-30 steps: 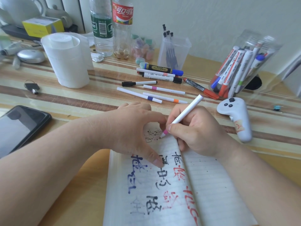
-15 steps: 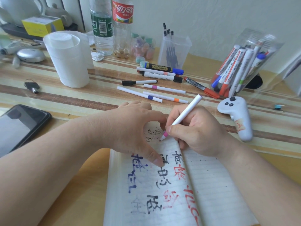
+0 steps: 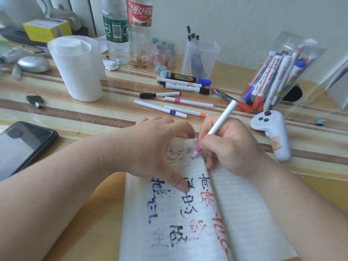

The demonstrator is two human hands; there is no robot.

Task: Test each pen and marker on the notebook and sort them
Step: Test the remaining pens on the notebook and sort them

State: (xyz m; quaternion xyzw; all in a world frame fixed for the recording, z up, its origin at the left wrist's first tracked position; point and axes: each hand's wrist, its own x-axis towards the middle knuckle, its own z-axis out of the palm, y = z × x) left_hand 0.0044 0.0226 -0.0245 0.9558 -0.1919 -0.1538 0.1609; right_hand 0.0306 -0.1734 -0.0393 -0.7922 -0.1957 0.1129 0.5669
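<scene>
Open notebook (image 3: pixel 244 213) lay at 6 o'clock on the desk (image 3: pixel 94 113); left hand (image 3: pixel 150 147), fingers spread wide, pressed its left page. Right hand (image 3: pixel 231 147) gripped a pink-tipped white pen (image 3: pixel 220 123), tip on that page. Loose pens (image 3: pixel 188 101) lay at 12 o'clock.

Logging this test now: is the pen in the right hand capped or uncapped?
Uncapped: the white pen shows a bare pink tip at the white lined notebook.

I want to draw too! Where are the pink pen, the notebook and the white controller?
pink pen (image 3: pixel 221 117), head view, upper half of its white barrel.
notebook (image 3: pixel 244 213), head view, bare right page.
white controller (image 3: pixel 271 129), head view, body below the buttons.
</scene>
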